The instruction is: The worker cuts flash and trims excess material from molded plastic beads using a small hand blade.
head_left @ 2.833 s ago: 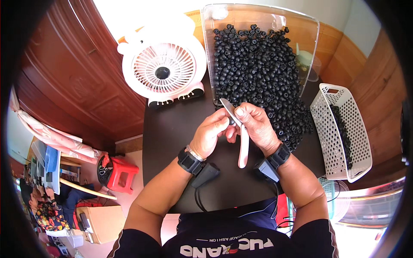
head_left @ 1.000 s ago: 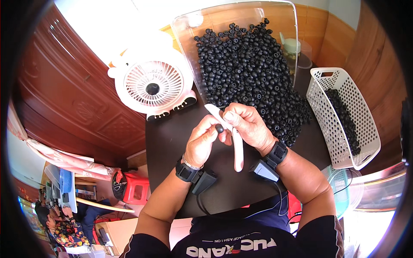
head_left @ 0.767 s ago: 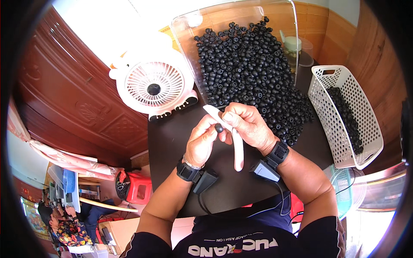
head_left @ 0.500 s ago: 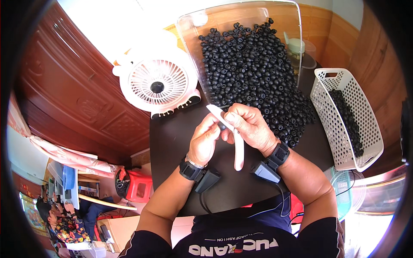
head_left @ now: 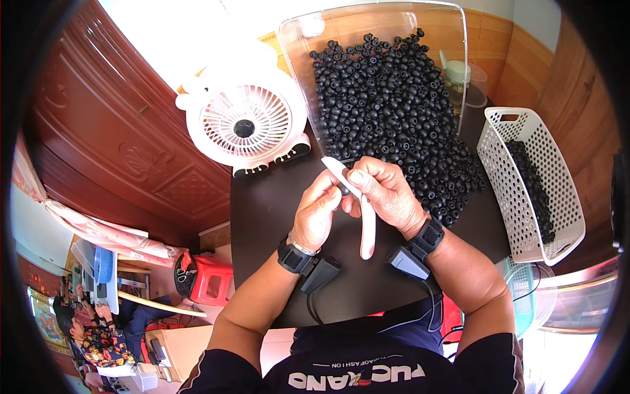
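Observation:
Over the dark table, my right hand (head_left: 391, 196) is closed around a pale pink folding knife (head_left: 368, 234). Its whitish blade points up and to the left, and its handle hangs down below my fingers. My left hand (head_left: 312, 215) pinches a small round black piece (head_left: 344, 190) against the blade side of the knife. My fingers cover most of that piece. Just beyond my hands lies a big heap of similar black hollow pieces (head_left: 384, 98), spilling out of a clear plastic bin (head_left: 298, 72) onto the table.
A white fan (head_left: 244, 128) stands left of the bin. On the right, a white perforated basket (head_left: 525, 197) holds more black pieces (head_left: 530, 190). A lidded container (head_left: 457, 72) sits behind the heap. Far left, another person (head_left: 105, 341) works near a red stool (head_left: 211, 279).
The whole view has shifted slightly. Both hands keep their grip, and the knife's handle hangs a little more upright against the black piece.

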Motion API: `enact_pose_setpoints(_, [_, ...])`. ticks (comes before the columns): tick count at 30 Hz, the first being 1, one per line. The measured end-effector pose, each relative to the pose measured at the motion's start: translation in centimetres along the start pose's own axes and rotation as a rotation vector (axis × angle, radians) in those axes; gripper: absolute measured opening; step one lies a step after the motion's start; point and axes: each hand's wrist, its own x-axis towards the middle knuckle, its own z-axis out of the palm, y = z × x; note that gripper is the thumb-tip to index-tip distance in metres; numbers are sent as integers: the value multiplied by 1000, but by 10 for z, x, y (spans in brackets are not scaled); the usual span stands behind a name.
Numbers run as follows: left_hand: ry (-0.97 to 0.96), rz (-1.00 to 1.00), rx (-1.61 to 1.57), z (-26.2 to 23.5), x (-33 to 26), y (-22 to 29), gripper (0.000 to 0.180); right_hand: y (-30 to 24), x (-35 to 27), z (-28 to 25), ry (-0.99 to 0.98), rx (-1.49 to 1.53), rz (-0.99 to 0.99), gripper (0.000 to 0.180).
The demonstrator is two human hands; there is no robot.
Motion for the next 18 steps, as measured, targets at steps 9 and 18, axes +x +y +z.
enact_pose_setpoints(9, [37, 5, 26, 1, -3, -3, 37, -1, -1, 2, -9, -39, -17, 30])
enact_pose_setpoints(18, [41, -11, 0, 3, -2, -2, 38, -1, 0, 2, 30, 17, 23, 30])
